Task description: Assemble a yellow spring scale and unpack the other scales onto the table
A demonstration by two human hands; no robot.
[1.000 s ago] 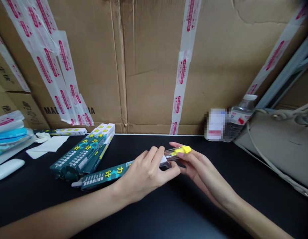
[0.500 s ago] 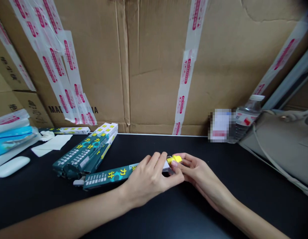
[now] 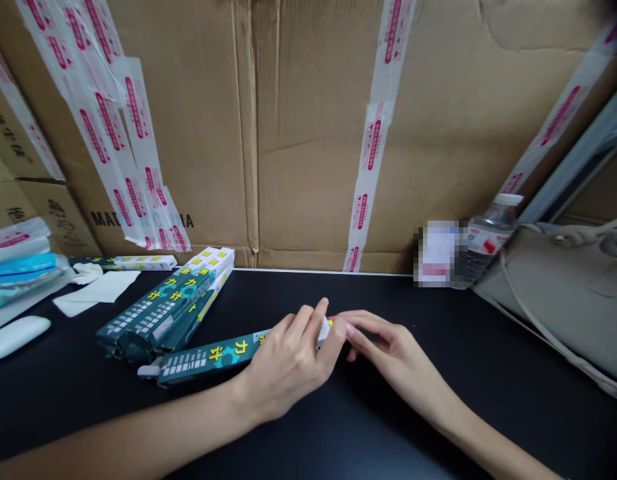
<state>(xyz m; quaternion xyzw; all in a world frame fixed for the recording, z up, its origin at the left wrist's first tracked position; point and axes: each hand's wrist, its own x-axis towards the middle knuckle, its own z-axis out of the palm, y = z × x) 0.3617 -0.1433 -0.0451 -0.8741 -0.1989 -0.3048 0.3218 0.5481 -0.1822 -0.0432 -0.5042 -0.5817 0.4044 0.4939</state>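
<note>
On black tabletop [image 3: 348, 433], long dark-green cardboard box [image 3: 208, 355] is clasped by curled left hand [image 3: 288, 363], its end touched by half-open right hand [image 3: 388, 353].

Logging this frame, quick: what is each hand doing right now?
Left hand: closed around the end of the green box.
Right hand: open, touching that same end.

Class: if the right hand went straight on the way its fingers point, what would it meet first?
Probably the end of the green box that the left hand holds; the right hand looks almost on it.
</note>
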